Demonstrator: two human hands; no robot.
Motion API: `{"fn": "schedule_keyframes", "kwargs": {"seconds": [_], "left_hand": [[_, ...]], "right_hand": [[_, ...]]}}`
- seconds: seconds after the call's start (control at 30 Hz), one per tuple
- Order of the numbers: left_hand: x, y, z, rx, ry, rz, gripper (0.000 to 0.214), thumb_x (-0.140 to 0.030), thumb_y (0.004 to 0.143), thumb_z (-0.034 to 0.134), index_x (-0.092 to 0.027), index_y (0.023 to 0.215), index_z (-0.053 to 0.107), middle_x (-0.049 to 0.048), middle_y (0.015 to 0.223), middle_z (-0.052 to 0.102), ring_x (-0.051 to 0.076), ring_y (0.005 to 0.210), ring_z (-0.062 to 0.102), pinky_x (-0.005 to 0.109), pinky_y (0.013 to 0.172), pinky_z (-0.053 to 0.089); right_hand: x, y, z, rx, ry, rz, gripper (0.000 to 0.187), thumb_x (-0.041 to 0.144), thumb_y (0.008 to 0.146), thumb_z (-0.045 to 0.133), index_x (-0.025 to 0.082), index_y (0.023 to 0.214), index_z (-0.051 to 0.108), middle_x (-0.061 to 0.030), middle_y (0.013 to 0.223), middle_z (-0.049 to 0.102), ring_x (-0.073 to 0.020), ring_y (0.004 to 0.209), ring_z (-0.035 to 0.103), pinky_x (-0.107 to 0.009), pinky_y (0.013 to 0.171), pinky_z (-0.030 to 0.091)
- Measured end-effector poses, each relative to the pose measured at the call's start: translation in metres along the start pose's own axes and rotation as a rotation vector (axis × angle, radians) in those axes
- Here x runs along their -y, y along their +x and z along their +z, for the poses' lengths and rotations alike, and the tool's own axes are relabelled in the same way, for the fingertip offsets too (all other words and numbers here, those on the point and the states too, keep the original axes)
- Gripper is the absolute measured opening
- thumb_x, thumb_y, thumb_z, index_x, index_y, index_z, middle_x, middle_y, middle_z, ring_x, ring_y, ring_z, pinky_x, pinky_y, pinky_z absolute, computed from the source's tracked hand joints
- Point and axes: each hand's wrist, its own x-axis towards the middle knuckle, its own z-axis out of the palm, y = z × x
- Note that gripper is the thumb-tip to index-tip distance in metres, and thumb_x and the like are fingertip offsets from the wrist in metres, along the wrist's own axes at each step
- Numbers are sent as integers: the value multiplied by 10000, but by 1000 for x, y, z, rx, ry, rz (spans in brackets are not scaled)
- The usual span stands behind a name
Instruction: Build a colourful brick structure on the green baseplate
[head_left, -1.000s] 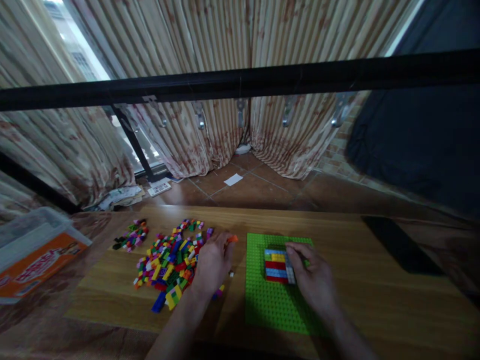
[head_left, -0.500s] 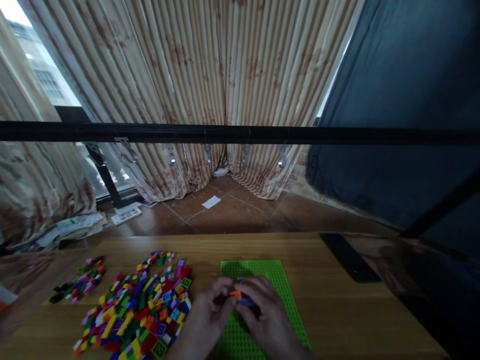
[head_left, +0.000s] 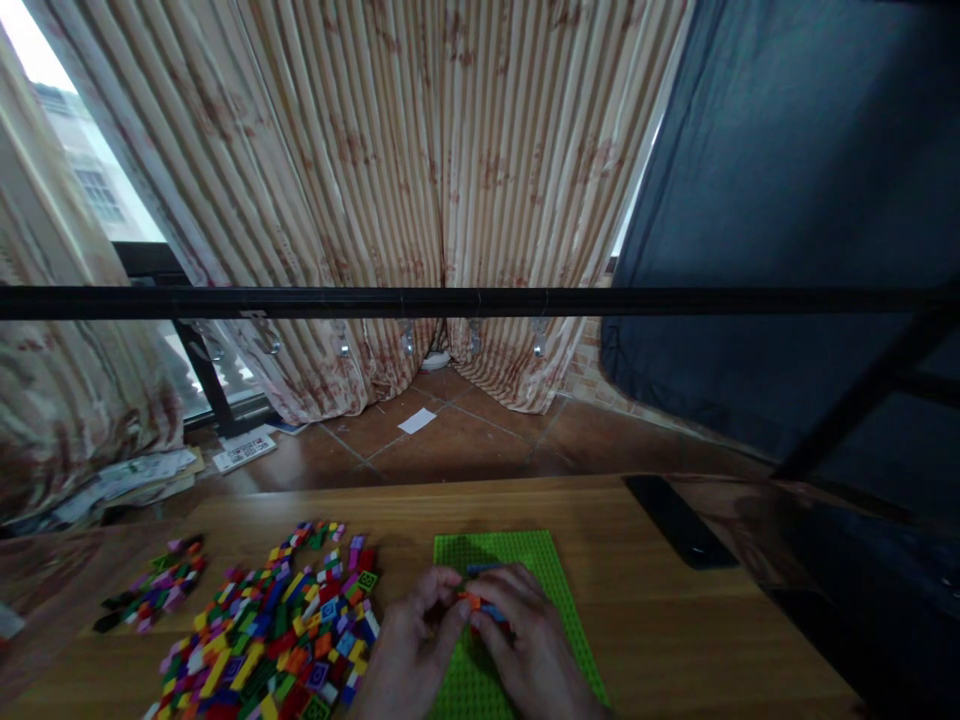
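Over a green studded baseplate (head_left: pixel 480 690) my two hands meet, fingertips nearly touching. My left hand (head_left: pixel 416 635) pinches at a small orange brick (head_left: pixel 472 601). Blue bricks (head_left: pixel 495 612) show between the fingers of my right hand (head_left: pixel 529 635), which is closed around them from the other side. More blue shows just behind the right fingers, on or above the plate. How the orange and blue bricks join is hidden by my fingers.
A large heap of mixed toy bricks (head_left: pixel 277 630) covers the wooden table (head_left: pixel 660 640) left of the plate. Farther left lies a smaller brick pile (head_left: pixel 161 585). A black phone (head_left: pixel 680 520) rests at the back right. A dark horizontal bar (head_left: pixel 450 303) crosses beyond the table.
The view has tilted and shifted slightly, so everything sits a little lower and to the left. My hands keep nearly the same pose around the orange and blue bricks.
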Motion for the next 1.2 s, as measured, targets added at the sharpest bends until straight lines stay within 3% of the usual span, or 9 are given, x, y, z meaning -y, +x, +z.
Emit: {"fn": "schedule_keyframes", "kwargs": {"seconds": [0.2,0.33,0.5,0.83,0.97,1.2], "left_hand": [[-7,-4,3,-31,96,-9,208,-345,892,493,-203,961,630,24,876,698,171,836,655,242,743,494],[-9,-7,-4,-124,210,-82,254,-305,888,467,-188,1036,638,35,878,706,184,840,661,264,745,496],[-3,-9,-7,-99,285,-92,251,-257,876,474,-192,1008,677,23,815,707,159,729,653,242,672,478],[0,-13,10,-35,366,-31,297,-214,879,491,-220,1122,661,36,1012,718,166,847,673,259,738,518],[3,-13,14,-21,372,13,321,-208,884,492,-224,1168,642,44,1095,705,180,972,662,275,813,530],[4,-12,18,19,442,62,337,-176,886,481,-230,1179,639,54,1087,706,190,955,669,309,851,532]], "right_hand": [[-1,-1,-11,1,-33,64,160,204,899,547,267,1009,645,-11,978,675,-187,917,588,-335,805,471],[-13,-1,-26,-95,-26,211,176,300,908,526,250,1013,659,-36,991,682,-208,965,598,-366,853,471],[-28,0,-30,-167,-17,342,262,411,880,527,228,996,673,-59,1002,690,-228,967,620,-398,886,474],[-31,-5,-20,40,-54,247,160,309,876,556,258,940,693,-46,1033,647,-216,997,586,-398,900,468],[-34,-8,-18,60,-54,243,154,283,871,566,261,941,701,-49,1071,616,-221,1035,562,-403,921,459],[-37,-8,-15,31,-86,236,161,244,840,593,258,950,709,-56,1091,586,-225,1045,561,-410,924,468]]}}
